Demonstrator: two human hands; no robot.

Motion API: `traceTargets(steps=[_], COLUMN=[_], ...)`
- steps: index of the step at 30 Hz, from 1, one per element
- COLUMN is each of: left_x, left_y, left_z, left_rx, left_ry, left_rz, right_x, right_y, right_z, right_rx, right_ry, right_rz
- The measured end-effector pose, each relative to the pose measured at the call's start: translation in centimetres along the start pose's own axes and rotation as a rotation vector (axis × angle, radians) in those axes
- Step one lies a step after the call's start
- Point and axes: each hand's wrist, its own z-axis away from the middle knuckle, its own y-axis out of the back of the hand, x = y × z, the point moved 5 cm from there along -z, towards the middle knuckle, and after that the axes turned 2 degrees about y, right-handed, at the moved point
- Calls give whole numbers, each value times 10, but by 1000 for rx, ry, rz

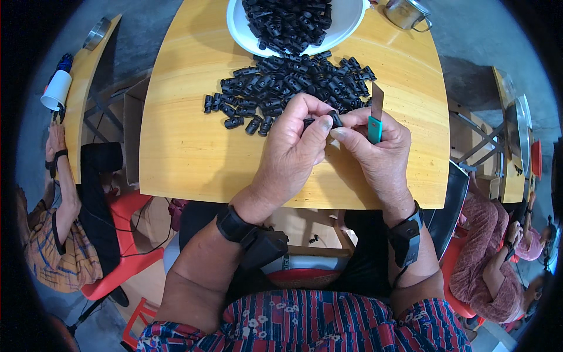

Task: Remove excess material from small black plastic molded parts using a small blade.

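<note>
Above the near half of the wooden table, my left hand (pixel 293 138) and my right hand (pixel 382 149) meet, with thumbs and fingertips pinched together. Between them is a small black plastic cord lock (pixel 335 118), partly covered by the fingers. A small knife (pixel 376 117) with a teal handle is tucked in my right hand, its blade pointing up and away from me. Just beyond my hands lies a loose pile of similar black cord locks (pixel 281 85). Behind the pile, a white bowl (pixel 237 32) holds many more.
A metal mug (pixel 404 14) stands at the table's (pixel 193 158) far right corner. To the left a person (pixel 64 234) sits on a red chair (pixel 126 234) by another table. More people sit at the right, near a table with a metal tray (pixel 521 135).
</note>
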Motion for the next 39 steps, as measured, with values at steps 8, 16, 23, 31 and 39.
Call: traceTargets(steps=[8, 16, 23, 31, 39], left_x=[0, 3, -2, -3, -3], left_y=[-1, -3, -1, 1, 3], left_z=[0, -1, -2, -3, -3], left_rx=[69, 56, -6, -14, -63], left_ry=[-10, 4, 25, 55, 50], left_rz=[24, 7, 133, 125, 124], right_x=[6, 8, 3, 11, 9], right_y=[-5, -6, -4, -8, -9], right_z=[0, -1, -2, -2, -3], right_rx=[8, -90, -116, -84, -50], right_ry=[13, 8, -111, -139, -124], right_rz=[-145, -163, -154, -360, -331])
